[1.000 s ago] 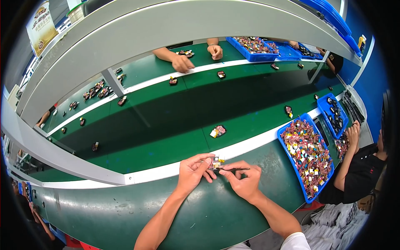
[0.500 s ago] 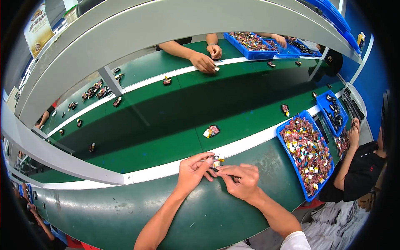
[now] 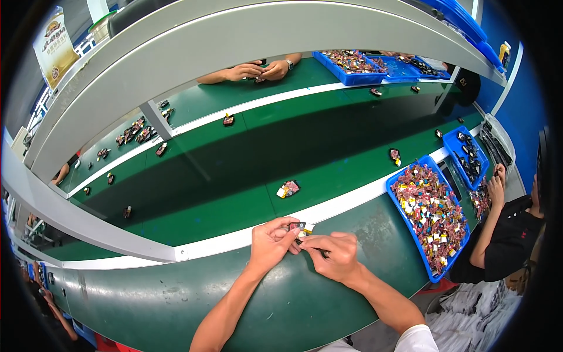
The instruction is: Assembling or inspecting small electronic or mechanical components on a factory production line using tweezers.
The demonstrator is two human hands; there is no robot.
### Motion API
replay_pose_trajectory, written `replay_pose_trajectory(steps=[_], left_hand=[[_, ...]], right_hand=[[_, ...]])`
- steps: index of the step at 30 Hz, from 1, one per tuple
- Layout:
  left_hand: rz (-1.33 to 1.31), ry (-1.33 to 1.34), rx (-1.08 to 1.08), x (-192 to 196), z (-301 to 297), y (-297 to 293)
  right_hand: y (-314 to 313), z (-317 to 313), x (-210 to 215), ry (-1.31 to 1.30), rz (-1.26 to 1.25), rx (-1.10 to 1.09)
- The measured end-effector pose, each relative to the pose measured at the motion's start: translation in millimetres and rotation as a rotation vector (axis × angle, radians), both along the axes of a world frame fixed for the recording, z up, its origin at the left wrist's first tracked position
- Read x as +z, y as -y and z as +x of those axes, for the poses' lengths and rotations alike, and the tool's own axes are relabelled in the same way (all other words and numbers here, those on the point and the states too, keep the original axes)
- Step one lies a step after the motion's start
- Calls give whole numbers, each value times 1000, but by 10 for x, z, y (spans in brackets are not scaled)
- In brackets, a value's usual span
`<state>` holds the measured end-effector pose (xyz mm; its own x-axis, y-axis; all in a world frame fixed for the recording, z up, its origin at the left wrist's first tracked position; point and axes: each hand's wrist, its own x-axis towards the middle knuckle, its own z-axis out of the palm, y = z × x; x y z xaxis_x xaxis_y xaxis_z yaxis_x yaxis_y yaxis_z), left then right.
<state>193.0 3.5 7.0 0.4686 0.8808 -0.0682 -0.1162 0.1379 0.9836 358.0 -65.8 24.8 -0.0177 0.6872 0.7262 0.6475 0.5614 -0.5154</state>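
Green, scuffed worktop (image 3: 146, 296) lies beneath two inward-angled forearms (image 3: 231, 301), the left hand (image 3: 268, 243) pinching a small, dark-framed part (image 3: 301, 229) with a yellow tab (image 3: 309, 228) near the flat white rail (image 3: 346, 204), the curled right hand (image 3: 335, 257) pinching a slender black tool (image 3: 322, 251) close beside it.

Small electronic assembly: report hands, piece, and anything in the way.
Left hand pinching small electronic assembly. Right hand gripping thin black tool at its near side. Blue parts tray right of both hands, not in the way.
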Motion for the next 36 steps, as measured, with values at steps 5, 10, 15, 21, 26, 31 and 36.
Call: replay_pose_trajectory(steps=[5,10,15,21,26,31,36], left_hand=[[-45,-71,31,86,36,-28],[62,-99,324,141,-272,-408],[220,-515,548,135,-774,-965],[969,-935,610,406,-561,-1018],[864,-730,-63,448,12,-1116],[869,-886,-277,395,44,-1310],[898,-927,-266,280,-63,-1415]], right_hand=[[-24,32,-51,-68,-31,-4],[-27,109,102,-256,-45,-119],[-44,151,79,-285,6,-126],[-35,150,74,-258,8,-111],[-40,159,44,-224,12,-88],[-63,168,51,-192,18,-88],[-50,162,119,-203,21,-121]])
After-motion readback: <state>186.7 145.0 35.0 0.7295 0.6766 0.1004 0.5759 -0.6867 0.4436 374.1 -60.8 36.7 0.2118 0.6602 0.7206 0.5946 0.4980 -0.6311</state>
